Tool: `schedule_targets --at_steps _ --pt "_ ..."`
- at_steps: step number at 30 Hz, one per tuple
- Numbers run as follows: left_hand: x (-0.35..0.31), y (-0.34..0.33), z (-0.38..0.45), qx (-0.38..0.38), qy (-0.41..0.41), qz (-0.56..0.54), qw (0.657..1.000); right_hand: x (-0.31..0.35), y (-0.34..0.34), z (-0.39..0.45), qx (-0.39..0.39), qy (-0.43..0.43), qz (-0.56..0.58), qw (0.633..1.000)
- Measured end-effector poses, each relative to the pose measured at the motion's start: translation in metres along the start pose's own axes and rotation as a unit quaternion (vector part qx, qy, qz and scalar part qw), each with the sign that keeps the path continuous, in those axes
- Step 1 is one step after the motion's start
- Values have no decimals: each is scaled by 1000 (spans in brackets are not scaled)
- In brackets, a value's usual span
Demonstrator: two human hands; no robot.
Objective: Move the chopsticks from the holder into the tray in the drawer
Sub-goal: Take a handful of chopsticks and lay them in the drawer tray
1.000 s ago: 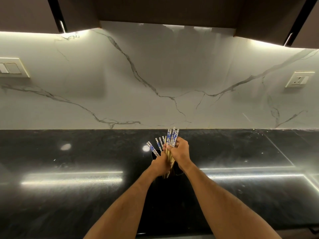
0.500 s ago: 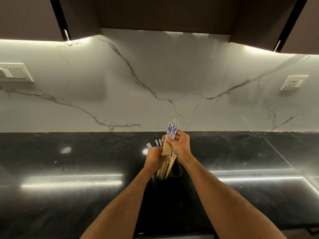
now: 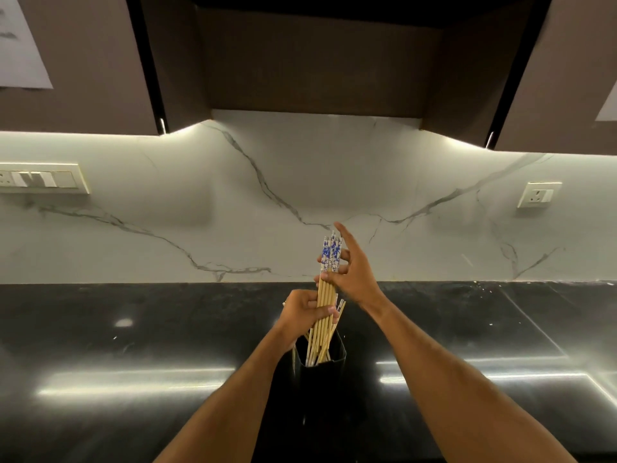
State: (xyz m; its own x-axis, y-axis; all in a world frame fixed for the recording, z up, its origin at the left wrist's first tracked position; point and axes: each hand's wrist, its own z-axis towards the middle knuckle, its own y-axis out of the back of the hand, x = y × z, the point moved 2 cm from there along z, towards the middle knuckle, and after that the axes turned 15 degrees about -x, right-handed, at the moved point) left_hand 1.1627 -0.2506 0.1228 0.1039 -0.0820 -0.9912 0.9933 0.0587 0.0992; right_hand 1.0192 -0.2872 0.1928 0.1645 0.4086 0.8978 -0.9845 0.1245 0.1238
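The left hand (image 3: 305,314) is curled round the middle of a bundle of chopsticks (image 3: 325,295), its fingers wrapped across the pale shafts just above the holder (image 3: 325,365). Above it, the right hand (image 3: 350,272) pinches the same bundle near the top between thumb and curled fingers, while its index finger points straight up past the chopstick ends. The chopsticks are slim, light bamboo-coloured sticks whose upper ends are white with a blue floral pattern; the gripped ones are gathered tightly side by side and stand almost upright, tilted slightly to the right. Their lower tips still reach down into the holder's mouth, where a few looser sticks lean at crossed angles against the rim. The holder is a dark, glossy, upright container with an angular opening, standing on the black polished countertop (image 3: 133,345), which mirrors the strip lighting. Behind runs a white marble backsplash (image 3: 233,212) with grey veins, a switch plate (image 3: 40,178) at left, a socket (image 3: 538,194) at right, and dark brown wall cabinets (image 3: 317,61) overhead.
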Motion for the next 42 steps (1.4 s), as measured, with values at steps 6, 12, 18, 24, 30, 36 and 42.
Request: schedule_targets --at_steps 6,12,18,24,30,36,42 --pt "-19 -5 -24 30 -3 1 1000 14 15 -11 -13 30 -38 999" --pt "-28 -8 -40 32 5 -4 999 25 20 -25 -28 45 -50 997" --pt "-30 -6 -54 46 19 8 999 32 19 -39 -14 31 -46 998" --pt "-32 -3 -65 56 10 25 998 41 22 -54 -27 0 -40 999" --pt "-24 0 -75 52 6 48 997 39 20 -77 -73 -130 5 989" --pt "-5 6 -97 40 54 13 998 28 16 -104 -125 -182 70 973" --pt "8 2 -110 59 84 71 992 10 25 -133 -159 -255 148 942"
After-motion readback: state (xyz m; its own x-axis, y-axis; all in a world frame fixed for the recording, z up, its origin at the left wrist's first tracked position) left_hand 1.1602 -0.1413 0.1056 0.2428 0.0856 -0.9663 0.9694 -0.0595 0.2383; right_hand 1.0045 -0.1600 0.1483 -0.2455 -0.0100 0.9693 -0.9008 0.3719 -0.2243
